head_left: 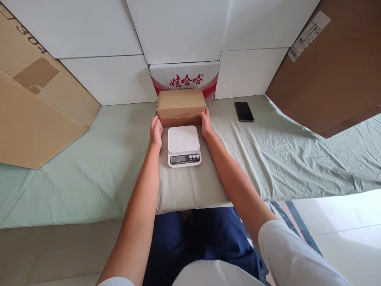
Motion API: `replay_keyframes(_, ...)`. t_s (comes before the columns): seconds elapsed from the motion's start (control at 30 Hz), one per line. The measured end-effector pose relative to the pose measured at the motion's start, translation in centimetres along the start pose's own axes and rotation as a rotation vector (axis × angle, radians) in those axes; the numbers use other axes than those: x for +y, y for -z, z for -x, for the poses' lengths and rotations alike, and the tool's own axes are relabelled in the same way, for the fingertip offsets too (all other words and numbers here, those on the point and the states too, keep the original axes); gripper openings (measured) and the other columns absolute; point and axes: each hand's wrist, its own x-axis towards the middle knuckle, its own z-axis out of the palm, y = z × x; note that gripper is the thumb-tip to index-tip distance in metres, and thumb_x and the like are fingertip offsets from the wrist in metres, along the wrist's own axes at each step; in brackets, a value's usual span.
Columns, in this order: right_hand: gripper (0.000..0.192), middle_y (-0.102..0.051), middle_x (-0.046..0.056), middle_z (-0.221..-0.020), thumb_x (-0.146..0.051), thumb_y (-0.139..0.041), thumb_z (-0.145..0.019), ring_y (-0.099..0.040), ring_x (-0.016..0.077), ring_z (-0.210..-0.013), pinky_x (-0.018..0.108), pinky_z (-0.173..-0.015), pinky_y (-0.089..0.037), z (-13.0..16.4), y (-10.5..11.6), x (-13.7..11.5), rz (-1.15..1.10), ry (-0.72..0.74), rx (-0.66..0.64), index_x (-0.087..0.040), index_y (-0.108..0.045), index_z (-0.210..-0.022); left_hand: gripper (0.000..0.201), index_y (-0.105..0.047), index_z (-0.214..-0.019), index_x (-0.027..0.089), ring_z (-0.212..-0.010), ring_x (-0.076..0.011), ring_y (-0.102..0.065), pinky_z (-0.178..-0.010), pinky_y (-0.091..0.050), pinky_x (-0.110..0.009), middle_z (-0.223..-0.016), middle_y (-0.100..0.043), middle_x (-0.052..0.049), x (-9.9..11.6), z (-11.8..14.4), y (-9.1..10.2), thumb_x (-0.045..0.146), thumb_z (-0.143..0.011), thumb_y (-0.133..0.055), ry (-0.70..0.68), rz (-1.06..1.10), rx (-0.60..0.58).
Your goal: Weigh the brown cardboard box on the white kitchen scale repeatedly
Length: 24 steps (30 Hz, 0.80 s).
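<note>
Between my hands is a small brown cardboard box [181,103], closed on top, at the back of the cloth-covered table. My left hand [156,130] grips its left side near the front corner. On the other side, my right hand [206,121] holds the right front corner, its thumb on the front face. Just in front of the box lies a white digital kitchen scale [183,140] with a bare platform. Its small display looks blank, and several round buttons sit beside it.
Behind the box stands a white and red carton [184,75] with red characters. A black phone [244,111] lies to the right. Large cardboard panels [38,99] [333,71] flank both sides. Pale green cloth [125,159] covers the table, and white panels [181,29] form the back.
</note>
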Motion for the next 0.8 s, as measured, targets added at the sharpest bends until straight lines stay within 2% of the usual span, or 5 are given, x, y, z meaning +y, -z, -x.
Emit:
replay_keyframes(0.1,0.068,-0.049,0.006,-0.160,-0.045,-0.057,-0.071,-0.041,0.0249,-0.154,0.054,-0.135,-0.023,-0.2,0.8,0.1,-0.051,-0.095,0.107,-0.025,-0.047,-0.135,0.094,-0.042,-0.155,0.024,-0.162,-0.0268,-0.028,-0.131,-0.025,-0.046,-0.172,-0.033,-0.017,0.9,0.3,0.9,0.074,-0.078,-0.062,-0.069,-0.035,0.025)
replay_keyframes(0.23,0.078,-0.029,0.004,-0.173,-0.043,-0.057,-0.074,-0.025,0.0180,-0.164,0.052,-0.137,-0.013,-1.0,3.7,0.1,-0.193,-0.134,0.354,-0.028,-0.036,-0.148,0.089,-0.026,-0.163,0.034,-0.166,-0.0236,-0.012,-0.133,-0.015,-0.050,-0.178,-0.019,-0.009,2.1,0.1,4.5,0.077,-0.088,-0.046,-0.221,-0.097,0.121)
replay_keyframes(0.37,0.075,-0.030,0.004,-0.172,-0.040,-0.051,-0.079,-0.029,0.0149,-0.163,0.051,-0.137,-0.013,-1.9,6.2,0.2,-0.235,-0.145,0.431,-0.028,-0.033,-0.151,0.085,-0.020,-0.165,0.040,-0.165,-0.0229,-0.007,-0.134,-0.011,-0.052,-0.179,-0.015,-0.004,2.1,-0.5,7.1,0.081,-0.091,-0.029,-0.234,-0.116,0.118)
replay_keyframes(0.57,0.070,-0.033,0.008,-0.171,-0.039,-0.047,-0.082,-0.035,0.0145,-0.161,0.050,-0.136,-0.019,-1.8,6.0,0.5,-0.122,-0.109,0.401,-0.026,-0.033,-0.149,0.083,-0.022,-0.165,0.034,-0.166,-0.0225,-0.004,-0.135,-0.010,-0.049,-0.180,-0.009,-0.007,1.4,-0.8,6.6,0.075,-0.093,-0.033,-0.168,-0.024,0.092)
replay_keyframes(0.8,0.068,-0.037,0.010,-0.168,-0.041,-0.051,-0.077,-0.035,0.0182,-0.160,0.050,-0.135,-0.021,-0.7,5.0,-0.1,-0.071,-0.026,0.351,-0.025,-0.039,-0.142,0.086,-0.026,-0.165,0.035,-0.164,-0.0240,-0.012,-0.135,-0.015,-0.047,-0.179,-0.013,-0.006,1.3,-0.7,6.0,0.080,-0.092,-0.028,-0.193,-0.107,0.083)
